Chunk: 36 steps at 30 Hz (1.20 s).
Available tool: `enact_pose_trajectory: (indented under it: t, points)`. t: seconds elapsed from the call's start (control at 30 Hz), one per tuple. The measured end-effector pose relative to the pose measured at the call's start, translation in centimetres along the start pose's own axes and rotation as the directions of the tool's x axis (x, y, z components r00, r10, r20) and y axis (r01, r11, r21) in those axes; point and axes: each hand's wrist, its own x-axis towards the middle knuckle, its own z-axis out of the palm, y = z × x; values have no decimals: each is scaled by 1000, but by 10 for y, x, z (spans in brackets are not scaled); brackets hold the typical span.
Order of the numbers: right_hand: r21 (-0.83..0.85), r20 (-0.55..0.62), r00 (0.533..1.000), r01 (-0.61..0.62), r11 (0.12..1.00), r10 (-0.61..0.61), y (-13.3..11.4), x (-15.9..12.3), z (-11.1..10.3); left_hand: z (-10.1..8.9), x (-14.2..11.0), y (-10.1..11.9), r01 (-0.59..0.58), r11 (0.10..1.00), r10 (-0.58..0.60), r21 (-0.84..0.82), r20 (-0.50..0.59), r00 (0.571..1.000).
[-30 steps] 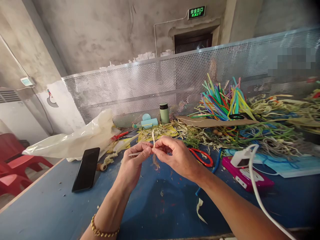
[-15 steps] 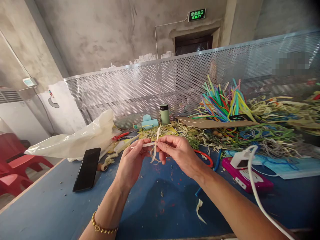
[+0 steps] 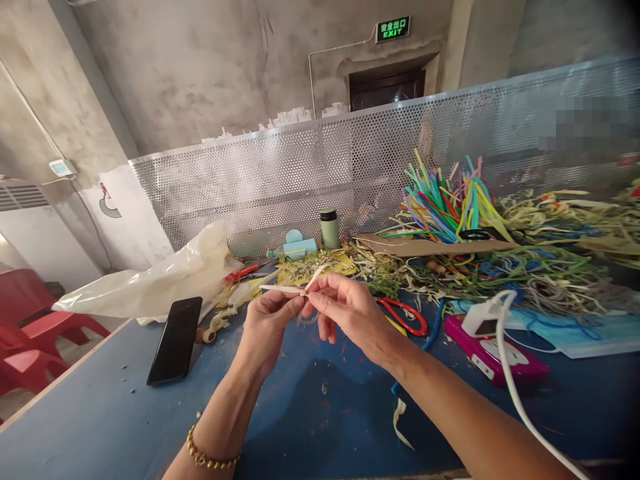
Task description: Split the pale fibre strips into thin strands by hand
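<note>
Strip (image 3: 281, 289) of pale, husk-like fibre is up in front of us, above the worktop (image 3: 310, 407), pinched where our fingertips meet. Our left hand (image 3: 265, 328) has thumb & index closed on it, w/ one pale end sticking out to the left over those fingers. Our right hand (image 3: 356, 308) pinches the same spot from the other side, lower fingers curled under, & another pale end slants up past its index. Can't tell how the ends join; fingertips cover that bit.

We've a gold bead bracelet (image 3: 206, 461) on the L wrist. Black smartphone (image 3: 175, 341) lies flat L of our left hand, nr the crumpled plastic sheet (image 3: 165, 275). Beyond our hands: light blue bottle (image 3: 301, 249) on its side & green tumbler (image 3: 330, 231) upright, both in front of the perforated metal panel (image 3: 265, 180).

To our R, a red loop (image 3: 417, 324) sits just beyond the forearm, w/ blue cord (image 3: 436, 327) beside it. Further R: magenta power adapter (image 3: 500, 357) w/ white charger (image 3: 483, 319) on top, & blue face mask (image 3: 595, 333) behind. Multicoloured pipe cleaners (image 3: 450, 200) stand bunched at back R, behind the cardboard piece (image 3: 425, 247).
</note>
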Motion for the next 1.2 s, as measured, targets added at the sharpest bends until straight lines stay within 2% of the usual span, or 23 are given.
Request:
enact_pose_trajectory:
  t: [0.1, 0.2, 0.3, 0.43, 0.53, 0.63, 0.73, 0.83, 0.9, 0.97, 1.1, 1.2]
  points:
    - [-89, -13, 1000, -4, 996, 3, -3, 1, -5, 0, 0, 0, 8, 1000, -8, 5, 12, 1000]
    - [-250, -19, 1000, 14, 968, -19, -2, 2, -11, 0, -2, 1, 14, 996, -17, 87, 26, 1000]
    - [-407, -69, 992, 72, 910, -109, 1, 4, -14, 1, -4, 2, 52, 981, -52, 188, -7, 999]
    - [-496, -61, 980, 133, 858, -187, 6, 6, -13, 0, -3, 0, 3, 950, 2, 312, -17, 1000]
    - [-450, -56, 984, 126, 884, -169, 6, 7, -16, -1, -4, 2, 3, 943, -24, 334, 60, 998]
    - [-282, -62, 996, 37, 959, -56, 2, 8, -20, -1, -6, 7, 76, 970, -110, 233, 138, 984]
    - [-79, 14, 999, -44, 996, 46, -2, 7, -22, -1, -7, 9, 100, 985, -123, 143, 160, 979]
    - [35, 114, 991, -75, 997, 71, -4, 6, -20, -2, -6, 8, 82, 991, -98, 110, 147, 984]
    - [-24, 103, 994, -44, 999, 46, -3, 5, -19, -2, -5, 7, 84, 990, -98, 114, 131, 986]
    - [-154, 61, 998, 16, 988, -7, -2, 4, -18, -2, -3, 6, 93, 988, -105, 122, 95, 990]
    - [-333, 98, 992, 113, 936, -85, 3, 4, -17, -1, 0, 6, 101, 991, -100, 92, -18, 995]
    - [-477, 93, 987, 162, 864, -134, 6, 4, -15, -1, 0, 6, 113, 990, -112, 79, -22, 993]
